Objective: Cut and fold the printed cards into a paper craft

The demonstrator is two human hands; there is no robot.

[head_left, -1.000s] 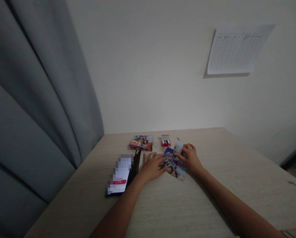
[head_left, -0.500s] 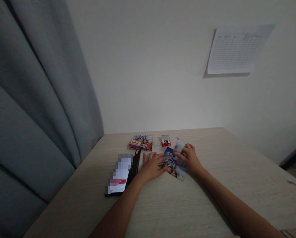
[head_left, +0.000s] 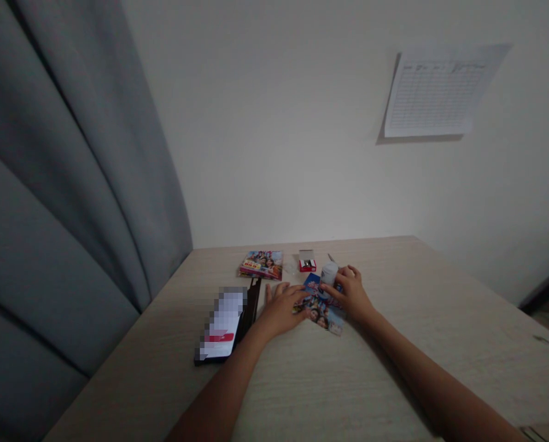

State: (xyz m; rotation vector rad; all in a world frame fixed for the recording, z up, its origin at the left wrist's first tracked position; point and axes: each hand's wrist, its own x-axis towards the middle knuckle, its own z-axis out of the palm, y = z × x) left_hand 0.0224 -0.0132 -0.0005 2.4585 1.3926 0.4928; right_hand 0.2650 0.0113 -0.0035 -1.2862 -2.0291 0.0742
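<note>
A printed leaflet (head_left: 319, 317) with blue at its top and pictures of people lies flat on the table. Spread fingers of my left hand (head_left: 281, 313) rest on its left side. My right hand (head_left: 352, 294) is closed round a small white cylindrical container (head_left: 329, 273), which stands on the leaflet's upper part. Thumb and fingers hide the container's lower right side. Just behind is a small open red-and-white box (head_left: 307, 264) with something dark inside. A thin pointed object (head_left: 331, 257) pokes out behind the container, its kind unclear.
Left of my left hand lies a phone (head_left: 221, 325) with a lit, blurred screen, in a dark folding case (head_left: 249, 310). A stack of printed leaflets (head_left: 261, 264) sits behind it. Grey curtain (head_left: 81, 153) hangs at left; a printed sheet (head_left: 433, 95) is on the wall.
My right hand has shifted the white container slightly left over the leaflet, and it now looks more upright. My left hand stays in place.
</note>
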